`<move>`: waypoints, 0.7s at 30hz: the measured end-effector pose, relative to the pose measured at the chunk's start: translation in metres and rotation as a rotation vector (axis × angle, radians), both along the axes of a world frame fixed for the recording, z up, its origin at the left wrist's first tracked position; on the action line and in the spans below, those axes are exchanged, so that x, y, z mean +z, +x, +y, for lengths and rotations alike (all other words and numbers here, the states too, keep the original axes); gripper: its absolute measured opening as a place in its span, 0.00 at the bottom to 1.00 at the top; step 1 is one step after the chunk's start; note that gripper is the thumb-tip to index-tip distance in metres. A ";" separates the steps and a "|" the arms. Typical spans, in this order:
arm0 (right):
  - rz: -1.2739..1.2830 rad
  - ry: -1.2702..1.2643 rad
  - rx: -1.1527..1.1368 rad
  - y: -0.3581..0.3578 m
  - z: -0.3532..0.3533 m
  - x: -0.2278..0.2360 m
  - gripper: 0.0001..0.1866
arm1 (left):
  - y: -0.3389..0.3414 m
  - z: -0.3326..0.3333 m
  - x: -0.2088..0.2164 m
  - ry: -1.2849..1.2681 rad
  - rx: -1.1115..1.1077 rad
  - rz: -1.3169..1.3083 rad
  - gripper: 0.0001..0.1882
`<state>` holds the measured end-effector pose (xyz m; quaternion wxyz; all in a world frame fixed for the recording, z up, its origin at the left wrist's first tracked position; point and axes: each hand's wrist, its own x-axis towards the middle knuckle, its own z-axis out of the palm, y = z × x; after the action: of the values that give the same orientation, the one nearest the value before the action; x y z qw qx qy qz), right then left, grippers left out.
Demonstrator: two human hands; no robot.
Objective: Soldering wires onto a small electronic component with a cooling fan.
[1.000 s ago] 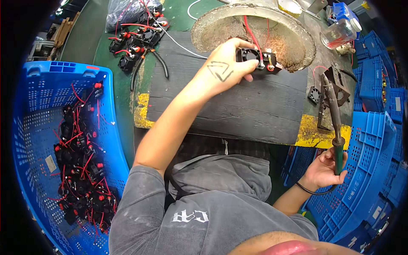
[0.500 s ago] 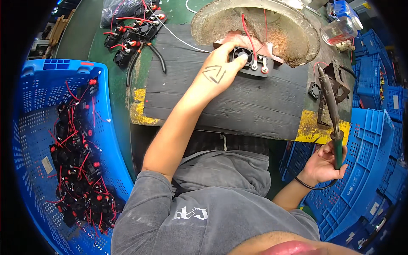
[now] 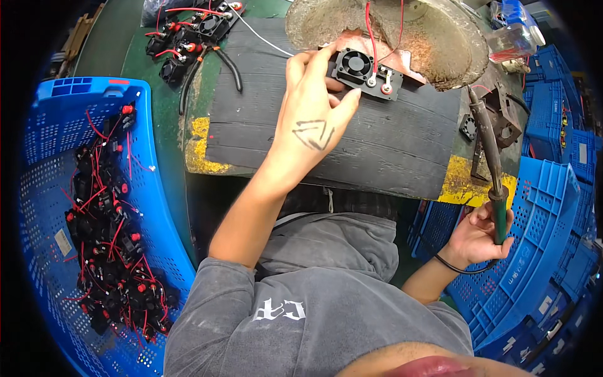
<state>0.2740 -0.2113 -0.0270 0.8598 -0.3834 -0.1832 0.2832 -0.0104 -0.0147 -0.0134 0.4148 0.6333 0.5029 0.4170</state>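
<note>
My left hand [image 3: 306,113] spans the left side of a black fan module [image 3: 379,74], index finger at its far left corner and thumb along its near edge. A small square fan and two ringed terminals show on the module, with a red wire rising from it. Behind the module is a copper-coloured metal piece [image 3: 402,61] at the mouth of a crusted, bowl-shaped metal shell [image 3: 449,47]. At the right, my right hand [image 3: 480,237] grips the green handle of a large soldering iron [image 3: 487,135], its tip pointing away from me toward the table.
A blue crate [image 3: 160,169] at the left holds many wired fan modules. More modules [image 3: 210,28] and black-handled pliers [image 3: 231,69] lie at the far left. A metal stand [image 3: 502,116] and clear jar [image 3: 512,43] are at the right; another blue crate [image 3: 534,213] stands beside me.
My left hand has drawn back toward me, and its thumb has left the fan's face for the near edge. The module has shifted slightly left. My right hand holds the soldering iron as before.
</note>
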 end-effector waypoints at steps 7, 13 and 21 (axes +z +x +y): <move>-0.046 -0.028 0.055 0.001 -0.003 0.003 0.32 | -0.045 0.003 0.008 0.382 0.053 0.453 0.07; -0.074 -0.031 0.107 -0.005 0.006 0.003 0.32 | -0.076 0.044 0.006 0.792 -0.012 0.925 0.12; -0.082 -0.030 0.127 -0.007 0.006 0.009 0.32 | -0.083 0.058 0.004 0.846 -0.201 0.896 0.04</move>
<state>0.2673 -0.2051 -0.0185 0.8261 -0.3949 -0.2379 0.3241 -0.0932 0.0436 -0.0096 -0.0861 0.9003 0.3575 0.2329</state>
